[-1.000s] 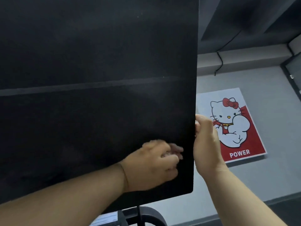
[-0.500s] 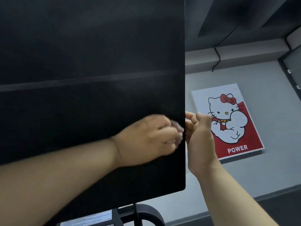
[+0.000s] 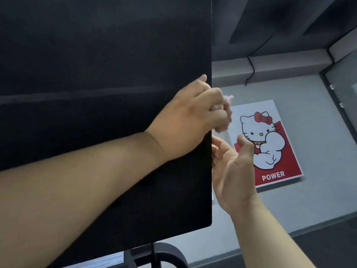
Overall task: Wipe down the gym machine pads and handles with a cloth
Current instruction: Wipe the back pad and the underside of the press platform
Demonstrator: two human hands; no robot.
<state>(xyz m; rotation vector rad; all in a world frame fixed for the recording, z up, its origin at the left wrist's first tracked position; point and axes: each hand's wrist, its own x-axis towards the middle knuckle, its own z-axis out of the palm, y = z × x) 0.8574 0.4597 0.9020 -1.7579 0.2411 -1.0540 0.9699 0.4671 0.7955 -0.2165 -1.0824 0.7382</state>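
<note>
- At the right edge of the black pad (image 3: 96,74), the left hand (image 3: 189,120) is gripping a bunched pink cloth (image 3: 225,120). Its fingers are curling tight round the cloth, and one digit, probably the thumb, is sticking up along the pad face.
- The cloth is poking out beyond the left fingertips and hanging just past the pad's edge, in front of the wall poster (image 3: 270,144).
- The right hand (image 3: 231,169) is hovering just below the cloth-holding fingers, palm turned inward. Its fingers are apart and loosely bent, holding nothing.
- The right fingertips are sitting right beside the pad's edge. I cannot tell whether they are touching it.
- Change: a second ago the left fingers were rubbing lower down, on the pad face inside the edge, and the right fingers were clamping the edge to steady it. Now the left fingers are riding higher, the cloth is running off the edge, and the right hand is letting go.
- Reading: the stroke across this stretch of pad seems to be finishing at the edge. The freed right hand looks to be moving to a new hold or readying to take the cloth.
- The upper pad, above the fingers, is probably still waiting to be wiped. No handles are showing, only a piece of machine frame (image 3: 166,256) well below both hands.
</note>
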